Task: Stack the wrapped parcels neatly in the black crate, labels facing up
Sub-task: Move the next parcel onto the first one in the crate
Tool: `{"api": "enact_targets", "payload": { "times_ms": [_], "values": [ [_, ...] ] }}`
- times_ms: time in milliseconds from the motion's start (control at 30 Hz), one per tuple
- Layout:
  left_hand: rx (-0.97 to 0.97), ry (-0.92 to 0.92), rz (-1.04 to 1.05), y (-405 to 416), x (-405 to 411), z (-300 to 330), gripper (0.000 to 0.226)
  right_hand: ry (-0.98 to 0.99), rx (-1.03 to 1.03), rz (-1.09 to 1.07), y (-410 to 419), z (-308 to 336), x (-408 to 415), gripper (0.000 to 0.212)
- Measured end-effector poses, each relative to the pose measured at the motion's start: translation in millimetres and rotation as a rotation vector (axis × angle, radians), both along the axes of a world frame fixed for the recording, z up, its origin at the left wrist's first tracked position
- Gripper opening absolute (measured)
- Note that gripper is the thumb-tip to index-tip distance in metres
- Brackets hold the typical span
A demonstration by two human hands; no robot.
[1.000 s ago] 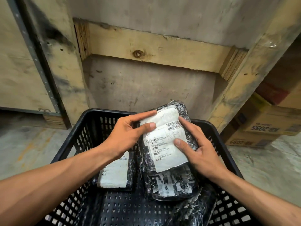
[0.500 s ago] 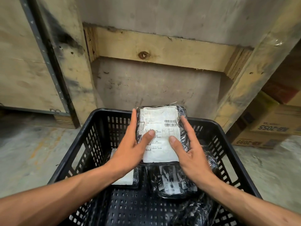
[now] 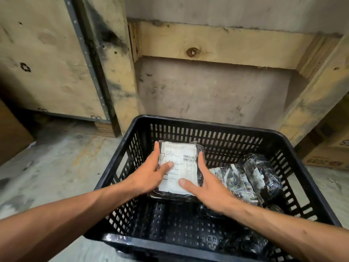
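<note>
With label up, parcel (image 3: 178, 167) sits far-left in crate (image 3: 207, 123), left hand (image 3: 151, 176) and right hand (image 3: 205, 184) clasping its sides, likely squaring it; other parcels (image 3: 245, 178) beside.

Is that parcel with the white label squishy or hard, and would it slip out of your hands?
The parcel probably holds its shape: it lies flat between the left hand and right hand without sagging. Its shiny plastic wrap looks slippery, which may be why both hands steady it. Flat as it is, it should not roll.
</note>
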State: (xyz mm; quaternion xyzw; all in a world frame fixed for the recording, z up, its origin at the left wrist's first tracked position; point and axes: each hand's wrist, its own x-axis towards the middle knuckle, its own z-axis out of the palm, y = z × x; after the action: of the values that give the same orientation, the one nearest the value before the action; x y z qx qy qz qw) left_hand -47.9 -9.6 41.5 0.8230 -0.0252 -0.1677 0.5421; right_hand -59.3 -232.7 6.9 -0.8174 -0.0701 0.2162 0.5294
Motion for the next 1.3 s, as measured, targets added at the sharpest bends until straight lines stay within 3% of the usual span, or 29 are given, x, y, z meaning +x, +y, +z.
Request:
{"api": "enact_targets", "payload": {
  "times_ms": [133, 300, 500, 667, 833, 933, 1300],
  "values": [
    [0.182, 0.047, 0.013, 9, 13, -13, 0.090, 0.028, -0.050, 0.069, 11, -14, 12, 0.148],
    [0.425, 0.146, 0.025, 9, 41, -33, 0.084, 0.014, -0.147, 0.039, 28, -34, 31, 0.135],
    [0.607, 0.238, -0.068, 13, 51, -56, 0.077, 0.033, -0.235, 0.113, 38, -66, 33, 0.148],
    [0.599, 0.296, -0.091, 16, 50, -54, 0.083, 0.018, -0.312, 0.195, 33, -73, 36, 0.155],
    [0.641, 0.408, -0.191, 16, 45, -44, 0.123, -0.017, -0.250, 0.148, 34, -76, 32, 0.153],
    [0.729, 0.362, -0.222, 15, 38, -46, 0.141, -0.022, -0.239, 0.134, 35, -79, 31, 0.151],
    [0.605, 0.313, -0.139, 19, 30, -55, 0.134, -0.030, -0.234, 0.099, 34, -82, 30, 0.142]
  ]
}}
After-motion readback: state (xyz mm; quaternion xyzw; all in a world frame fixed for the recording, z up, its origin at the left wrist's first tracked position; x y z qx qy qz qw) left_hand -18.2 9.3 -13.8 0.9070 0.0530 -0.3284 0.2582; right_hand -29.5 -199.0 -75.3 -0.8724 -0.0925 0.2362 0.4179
